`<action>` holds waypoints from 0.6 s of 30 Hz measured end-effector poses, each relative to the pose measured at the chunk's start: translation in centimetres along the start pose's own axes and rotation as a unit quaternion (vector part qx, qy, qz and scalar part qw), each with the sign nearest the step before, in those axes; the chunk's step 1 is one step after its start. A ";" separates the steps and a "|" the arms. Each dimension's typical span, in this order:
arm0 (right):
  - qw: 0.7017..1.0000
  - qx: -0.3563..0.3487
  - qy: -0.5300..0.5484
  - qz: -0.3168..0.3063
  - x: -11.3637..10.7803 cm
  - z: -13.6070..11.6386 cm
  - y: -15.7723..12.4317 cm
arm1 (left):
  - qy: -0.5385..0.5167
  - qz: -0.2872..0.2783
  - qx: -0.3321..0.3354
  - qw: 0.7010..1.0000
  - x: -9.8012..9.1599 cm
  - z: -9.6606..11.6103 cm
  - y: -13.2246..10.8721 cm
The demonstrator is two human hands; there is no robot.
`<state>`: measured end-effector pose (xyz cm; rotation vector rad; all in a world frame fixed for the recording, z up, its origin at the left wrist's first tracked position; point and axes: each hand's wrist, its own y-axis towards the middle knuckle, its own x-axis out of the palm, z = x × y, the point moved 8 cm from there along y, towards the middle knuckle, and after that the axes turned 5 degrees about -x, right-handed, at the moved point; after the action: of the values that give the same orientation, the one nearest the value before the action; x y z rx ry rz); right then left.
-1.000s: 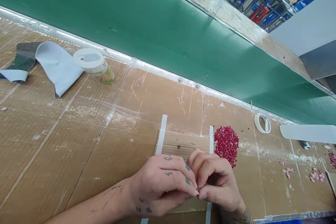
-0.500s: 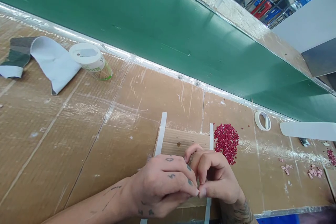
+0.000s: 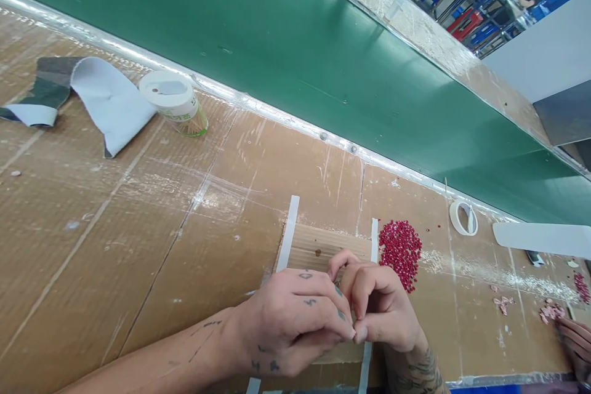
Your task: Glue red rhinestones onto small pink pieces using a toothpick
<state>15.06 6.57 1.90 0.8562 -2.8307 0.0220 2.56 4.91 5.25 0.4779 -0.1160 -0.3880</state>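
Observation:
My left hand (image 3: 300,323) and my right hand (image 3: 381,305) meet fingertip to fingertip, both closed in a pinch. Whatever sits between the fingertips is too small and too covered to make out. Beneath them lies a piece of corrugated cardboard (image 3: 307,240), with a white tape strip (image 3: 289,234) along its left side and another tape strip (image 3: 374,240) on its right. A heap of small dark red beads or stones (image 3: 401,252) is spread just beyond my right hand. Part of the cardboard is hidden under my hands.
At the left stand a toothpick jar (image 3: 178,108) and a curled fabric strip (image 3: 108,101). A tape roll (image 3: 463,217), pink pieces (image 3: 503,303) and a white strip (image 3: 540,237) lie right. Another person's hand (image 3: 577,341) is at the right edge. A green belt (image 3: 277,61) runs behind.
The view has shifted slightly. My hands keep the same pinch with fingertips together. Another person's hand has come in at the right edge beside the pink pieces.

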 end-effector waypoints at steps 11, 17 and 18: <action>1.000 0.005 -0.018 -0.006 -0.3 0.3 -0.1 | -0.011 0.003 0.011 1.000 0.2 -0.2 -0.1; 1.000 0.005 -0.021 0.004 -0.6 0.4 -0.3 | -0.013 0.011 0.013 1.000 0.2 -0.3 -0.3; 1.000 0.005 -0.022 0.005 -0.6 0.5 -0.3 | -0.011 0.011 0.013 1.000 0.3 -0.3 -0.3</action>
<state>15.62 6.65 1.32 0.8560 -2.8773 0.0183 2.75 4.70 4.87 0.4975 -0.1477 -0.3711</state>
